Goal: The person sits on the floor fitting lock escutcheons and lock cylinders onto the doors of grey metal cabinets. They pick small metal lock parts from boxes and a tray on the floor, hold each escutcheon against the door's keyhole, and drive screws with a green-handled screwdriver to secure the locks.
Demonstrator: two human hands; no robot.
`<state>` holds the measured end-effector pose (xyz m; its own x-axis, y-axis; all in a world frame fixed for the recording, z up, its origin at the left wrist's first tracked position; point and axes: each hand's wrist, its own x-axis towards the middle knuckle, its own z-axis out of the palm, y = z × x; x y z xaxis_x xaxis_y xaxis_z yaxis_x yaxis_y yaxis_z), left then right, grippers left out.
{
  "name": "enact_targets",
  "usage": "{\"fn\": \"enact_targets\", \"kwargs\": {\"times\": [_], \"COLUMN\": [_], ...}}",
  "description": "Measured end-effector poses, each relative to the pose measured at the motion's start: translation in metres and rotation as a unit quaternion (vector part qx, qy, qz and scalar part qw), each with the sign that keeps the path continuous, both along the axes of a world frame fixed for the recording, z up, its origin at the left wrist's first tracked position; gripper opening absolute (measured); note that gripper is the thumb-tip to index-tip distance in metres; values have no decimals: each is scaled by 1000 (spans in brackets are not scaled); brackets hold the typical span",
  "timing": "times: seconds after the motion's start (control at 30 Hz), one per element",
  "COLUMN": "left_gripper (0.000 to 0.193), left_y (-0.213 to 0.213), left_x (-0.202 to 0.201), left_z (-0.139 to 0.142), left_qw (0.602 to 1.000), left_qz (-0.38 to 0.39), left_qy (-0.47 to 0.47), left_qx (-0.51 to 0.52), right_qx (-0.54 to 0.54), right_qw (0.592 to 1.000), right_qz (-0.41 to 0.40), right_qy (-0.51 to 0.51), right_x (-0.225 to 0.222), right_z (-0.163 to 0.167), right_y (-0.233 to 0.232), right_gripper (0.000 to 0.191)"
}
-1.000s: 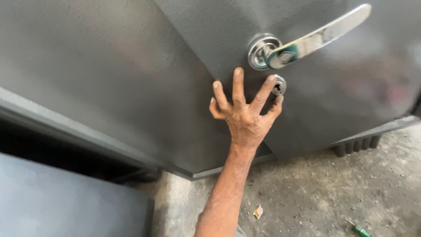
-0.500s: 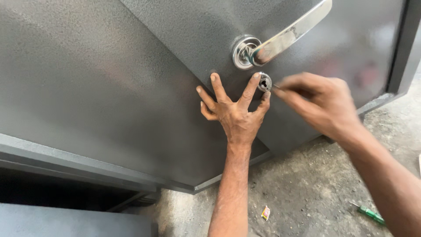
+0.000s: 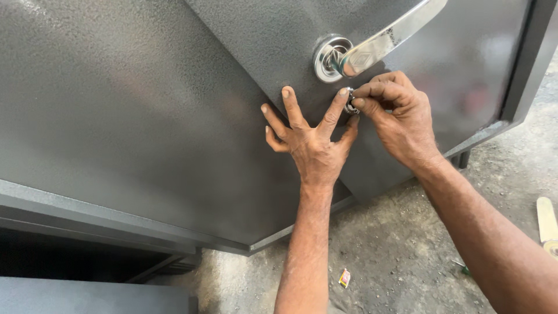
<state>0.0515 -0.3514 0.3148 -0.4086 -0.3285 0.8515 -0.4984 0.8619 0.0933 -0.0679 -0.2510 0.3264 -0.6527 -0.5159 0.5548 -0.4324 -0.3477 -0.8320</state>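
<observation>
A dark grey textured metal door (image 3: 145,116) fills most of the head view. A chrome lever handle (image 3: 378,43) sits on its round rose near the top. Just below it is a small chrome lock cylinder (image 3: 349,104). My left hand (image 3: 311,142) lies flat on the door with fingers spread, its index finger beside the cylinder. My right hand (image 3: 395,119) pinches the cylinder between thumb and fingertips, and hides most of it.
The door's frame edge (image 3: 523,64) runs down the right side. Below is a rough concrete floor (image 3: 395,244) with a small red and yellow scrap (image 3: 344,278), a green-handled tool tip (image 3: 463,268) and a pale flat piece (image 3: 546,221) at the right edge.
My right hand came in from the right and closed its fingertips on the lock cylinder. My left hand stayed spread on the door. The view shifted closer.
</observation>
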Motion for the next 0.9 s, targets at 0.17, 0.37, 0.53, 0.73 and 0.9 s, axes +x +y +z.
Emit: {"fn": "enact_targets", "kwargs": {"times": [0.17,0.37,0.53,0.73,0.9], "left_gripper": [69,68,66,64,64], "left_y": [-2,-1,4,6,3], "left_x": [0,-1,-1,1,-1], "left_z": [-1,-2,0,3,-3], "left_qw": [1000,1000,1000,999,999], "left_qz": [-17,-11,-13,-28,-31], "left_qy": [4,4,4,3,6], "left_qx": [10,9,22,39,41], "right_qx": [9,6,-22,24,64], "right_qw": [1000,1000,996,935,911], "right_qz": [-4,-29,-81,-227,-253], "right_qy": [26,2,42,271,321], "right_x": [4,13,21,32,38], "right_z": [7,15,19,21,24], "right_y": [2,1,2,5,4], "right_gripper": [11,9,10,12,10]}}
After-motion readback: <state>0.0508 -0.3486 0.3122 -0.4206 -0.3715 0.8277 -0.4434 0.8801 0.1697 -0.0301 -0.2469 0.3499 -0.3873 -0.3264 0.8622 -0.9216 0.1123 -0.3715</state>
